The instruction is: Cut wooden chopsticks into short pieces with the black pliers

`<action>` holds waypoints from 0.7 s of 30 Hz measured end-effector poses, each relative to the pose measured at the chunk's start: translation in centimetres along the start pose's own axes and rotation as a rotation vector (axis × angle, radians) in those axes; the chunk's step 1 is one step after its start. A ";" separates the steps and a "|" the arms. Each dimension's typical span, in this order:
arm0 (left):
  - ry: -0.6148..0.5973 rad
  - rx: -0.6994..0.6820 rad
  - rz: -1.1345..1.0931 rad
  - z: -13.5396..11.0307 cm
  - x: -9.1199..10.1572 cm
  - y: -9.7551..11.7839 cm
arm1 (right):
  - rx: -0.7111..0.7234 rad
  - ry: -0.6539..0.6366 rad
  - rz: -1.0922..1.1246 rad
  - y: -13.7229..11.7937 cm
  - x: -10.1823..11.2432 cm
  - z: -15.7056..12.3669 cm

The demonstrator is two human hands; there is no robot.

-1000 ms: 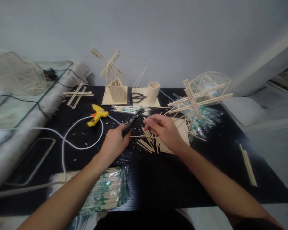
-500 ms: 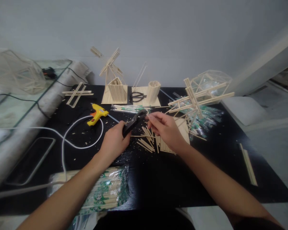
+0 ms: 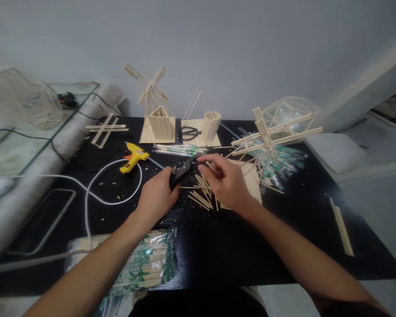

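Observation:
My left hand [image 3: 158, 190] is wrapped round a dark hand tool [image 3: 185, 171], perhaps a cutter; its exact kind is unclear. The tool points up and to the right over the table. At its far end my right hand [image 3: 229, 181] pinches a short wooden stick [image 3: 212, 166], which pokes out between thumb and fingers. The fingertips are close to the tool's head; whether they touch it I cannot tell. Below lie several cut stick pieces [image 3: 200, 200], and a wooden base board [image 3: 251, 178] is partly hidden behind the right hand.
A yellow glue gun [image 3: 134, 156] with a white cord lies at left. Stick-built models [image 3: 161, 125] stand along the back, with black-handled scissors [image 3: 189, 133] between them. A windmill-like frame [image 3: 267, 136] is at right. Bagged chopsticks [image 3: 145, 264] lie in front.
My right hand has shifted slightly, and the short stick now shows between its fingers. The tool's head has dropped a little. The other things have stayed put.

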State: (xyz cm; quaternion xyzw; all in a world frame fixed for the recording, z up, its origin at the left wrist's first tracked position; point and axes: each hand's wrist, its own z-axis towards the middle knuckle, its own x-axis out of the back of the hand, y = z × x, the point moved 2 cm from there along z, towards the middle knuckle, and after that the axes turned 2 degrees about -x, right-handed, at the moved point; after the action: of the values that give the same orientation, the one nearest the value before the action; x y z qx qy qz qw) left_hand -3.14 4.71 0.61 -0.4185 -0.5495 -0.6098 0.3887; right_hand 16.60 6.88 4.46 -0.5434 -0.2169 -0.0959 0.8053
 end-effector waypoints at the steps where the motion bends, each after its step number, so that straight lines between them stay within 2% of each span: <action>1: -0.008 0.007 0.009 0.0 0.0 0.0 | 0.001 0.005 0.002 0.0 0.0 0.0; 16: -0.112 0.043 0.072 -0.1 -0.1 0.3 | 0.021 0.030 0.069 0.2 0.4 0.2; 21: -0.096 0.043 0.079 -0.1 -0.1 0.5 | 0.012 0.029 0.068 0.2 0.6 0.2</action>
State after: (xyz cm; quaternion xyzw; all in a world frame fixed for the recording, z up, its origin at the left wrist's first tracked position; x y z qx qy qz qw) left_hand -2.68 4.53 0.68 -0.4603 -0.5632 -0.5614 0.3947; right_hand 17.14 7.19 4.67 -0.5442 -0.1873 -0.0751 0.8143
